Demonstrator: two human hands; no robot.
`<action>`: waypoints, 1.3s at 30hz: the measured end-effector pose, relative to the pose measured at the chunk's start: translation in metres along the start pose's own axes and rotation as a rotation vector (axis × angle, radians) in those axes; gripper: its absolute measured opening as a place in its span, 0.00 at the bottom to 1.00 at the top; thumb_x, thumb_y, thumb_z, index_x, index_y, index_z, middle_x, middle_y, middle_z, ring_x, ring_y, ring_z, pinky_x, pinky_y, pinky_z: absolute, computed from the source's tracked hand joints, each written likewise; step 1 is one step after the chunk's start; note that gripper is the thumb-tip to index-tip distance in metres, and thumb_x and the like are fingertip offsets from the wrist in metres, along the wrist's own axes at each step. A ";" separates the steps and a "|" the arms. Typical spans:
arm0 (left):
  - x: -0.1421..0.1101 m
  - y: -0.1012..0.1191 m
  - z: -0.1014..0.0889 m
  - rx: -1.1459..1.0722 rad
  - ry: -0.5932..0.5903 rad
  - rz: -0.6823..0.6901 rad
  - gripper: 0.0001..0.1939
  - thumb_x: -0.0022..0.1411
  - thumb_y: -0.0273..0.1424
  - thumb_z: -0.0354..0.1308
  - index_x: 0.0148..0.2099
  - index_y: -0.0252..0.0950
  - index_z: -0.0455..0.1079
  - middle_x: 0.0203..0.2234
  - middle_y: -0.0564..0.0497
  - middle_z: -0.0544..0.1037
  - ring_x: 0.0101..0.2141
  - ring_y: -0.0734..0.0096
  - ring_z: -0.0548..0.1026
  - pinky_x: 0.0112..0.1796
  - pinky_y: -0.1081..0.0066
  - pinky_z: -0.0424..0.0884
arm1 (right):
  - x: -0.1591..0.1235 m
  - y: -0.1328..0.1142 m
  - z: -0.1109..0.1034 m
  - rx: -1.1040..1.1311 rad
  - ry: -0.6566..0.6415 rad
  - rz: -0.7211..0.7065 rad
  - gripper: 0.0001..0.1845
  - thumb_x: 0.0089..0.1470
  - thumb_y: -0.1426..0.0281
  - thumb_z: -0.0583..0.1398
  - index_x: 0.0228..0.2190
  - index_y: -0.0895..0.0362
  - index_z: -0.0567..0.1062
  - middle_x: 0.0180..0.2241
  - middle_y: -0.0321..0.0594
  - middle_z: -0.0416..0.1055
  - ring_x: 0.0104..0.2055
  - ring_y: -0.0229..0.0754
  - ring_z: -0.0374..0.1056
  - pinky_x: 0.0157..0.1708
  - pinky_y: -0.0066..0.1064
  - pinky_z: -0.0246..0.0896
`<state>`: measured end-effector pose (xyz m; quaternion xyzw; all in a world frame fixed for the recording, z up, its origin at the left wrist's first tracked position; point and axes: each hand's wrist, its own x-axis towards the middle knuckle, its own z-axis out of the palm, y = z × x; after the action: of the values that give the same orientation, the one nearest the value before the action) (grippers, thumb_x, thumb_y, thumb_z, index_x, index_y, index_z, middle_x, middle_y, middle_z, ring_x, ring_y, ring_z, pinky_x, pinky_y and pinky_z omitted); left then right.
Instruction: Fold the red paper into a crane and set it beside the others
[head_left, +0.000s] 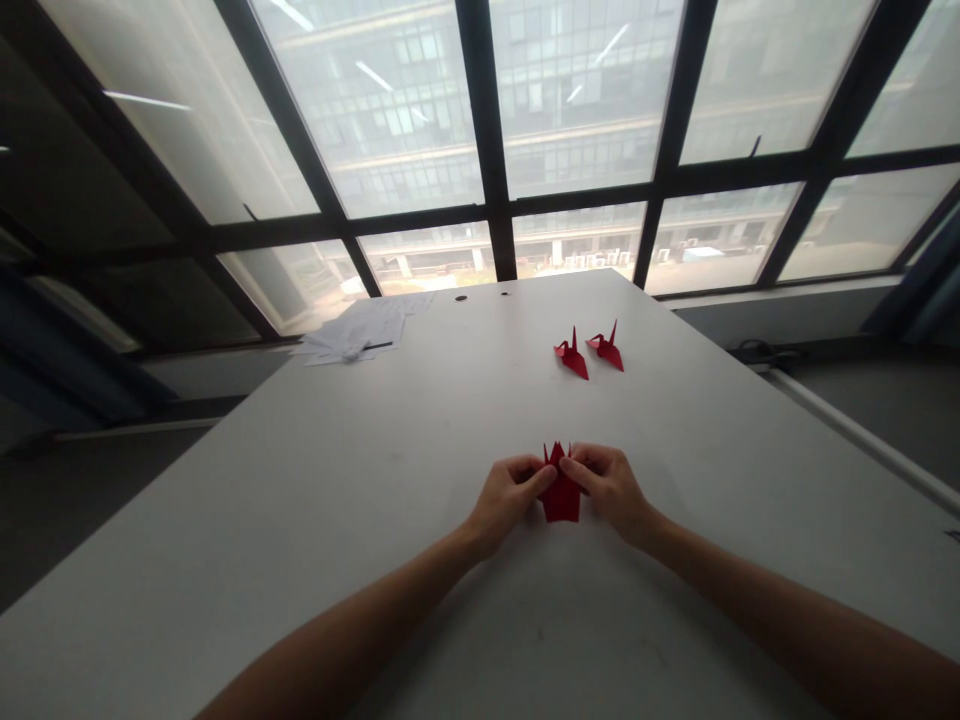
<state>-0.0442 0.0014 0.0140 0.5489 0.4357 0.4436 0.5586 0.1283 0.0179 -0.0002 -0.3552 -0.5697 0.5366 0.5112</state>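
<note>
Between my two hands is a piece of folded red origami paper (561, 500), with narrow points sticking up at its far end and a broad flat edge toward me. My left hand (511, 497) pinches its left side, the thumb pressed on top. On the opposite side my right hand (611, 490) grips it the same way, thumb near the middle. The fingers beneath the paper are mostly hidden. Farther off on the table stand two finished red paper cranes, one on the left (573, 357) and one on the right (607, 349).
The white table (360, 480) stretches toward large dark-framed windows (570, 100). Loose printed sheets (367, 325) lie at its far left, with a dark pen (377, 346) on them. A small dark round spot (461, 298) shows near the far edge.
</note>
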 end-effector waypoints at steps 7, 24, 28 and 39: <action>-0.002 0.000 0.003 -0.001 -0.001 0.000 0.21 0.55 0.46 0.67 0.28 0.30 0.74 0.21 0.52 0.73 0.24 0.76 0.65 0.27 0.75 0.59 | 0.000 -0.003 0.001 -0.026 0.027 0.017 0.22 0.51 0.54 0.65 0.21 0.57 0.69 0.19 0.30 0.59 0.22 0.34 0.51 0.22 0.27 0.47; -0.001 -0.001 -0.002 -0.019 0.160 0.121 0.19 0.59 0.44 0.65 0.32 0.30 0.77 0.25 0.48 0.78 0.28 0.71 0.72 0.32 0.72 0.68 | -0.003 -0.002 0.003 -0.112 -0.103 0.044 0.18 0.51 0.56 0.66 0.32 0.60 0.79 0.28 0.40 0.75 0.29 0.41 0.67 0.29 0.30 0.62; 0.002 0.003 -0.008 -0.012 0.139 0.220 0.19 0.65 0.42 0.59 0.51 0.35 0.75 0.38 0.45 0.78 0.35 0.67 0.75 0.36 0.69 0.72 | -0.002 -0.001 0.000 0.000 -0.122 0.136 0.17 0.50 0.58 0.66 0.32 0.60 0.79 0.28 0.39 0.75 0.29 0.40 0.68 0.29 0.30 0.63; 0.008 0.014 -0.018 0.063 0.070 0.398 0.08 0.60 0.34 0.65 0.39 0.35 0.75 0.37 0.47 0.74 0.36 0.69 0.72 0.35 0.72 0.69 | -0.002 -0.008 -0.004 0.079 -0.206 0.178 0.17 0.49 0.59 0.67 0.33 0.61 0.79 0.27 0.38 0.74 0.27 0.38 0.66 0.28 0.29 0.61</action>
<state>-0.0598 0.0134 0.0272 0.6257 0.3515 0.5502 0.4269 0.1337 0.0155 0.0069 -0.3269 -0.5637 0.6355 0.4142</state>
